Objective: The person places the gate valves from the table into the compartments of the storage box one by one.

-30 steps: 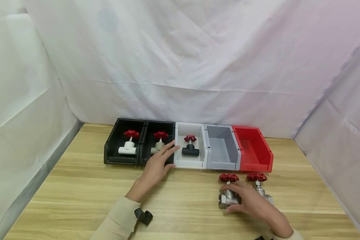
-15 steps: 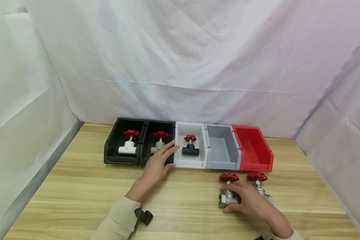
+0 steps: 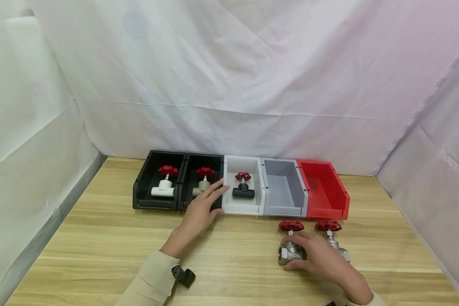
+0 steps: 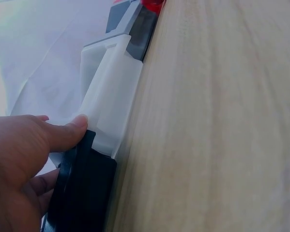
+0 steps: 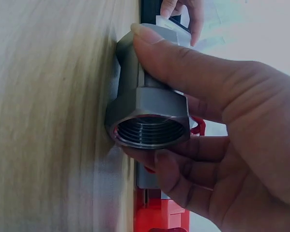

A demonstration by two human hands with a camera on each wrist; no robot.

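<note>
My right hand (image 3: 321, 257) grips the body of a metal gate valve (image 3: 290, 253) with a red handwheel, thumb on the near side. In the right wrist view the valve's threaded opening (image 5: 149, 131) faces the camera, and its body is at the wooden tabletop. A second metal gate valve (image 3: 332, 240) stands just right of it, partly hidden by that hand. My left hand (image 3: 199, 212) rests with extended fingers over the wall between the second black bin (image 3: 202, 160) and the white bin (image 3: 242, 211). Its thumb (image 4: 69, 133) touches the bins' front corner.
Left of these, another black bin (image 3: 153, 204) contains a white plastic valve (image 3: 163, 189). A beige valve (image 3: 204, 185) lies in the second black bin, a dark grey valve (image 3: 243, 191) in the white one. Grey (image 3: 284, 211) and red (image 3: 327, 213) bins follow rightward. White cloth (image 3: 229, 85) hangs behind.
Almost nothing differs. The right thumb has shifted slightly left along the metal gate valve, while the left hand stays where it was.
</note>
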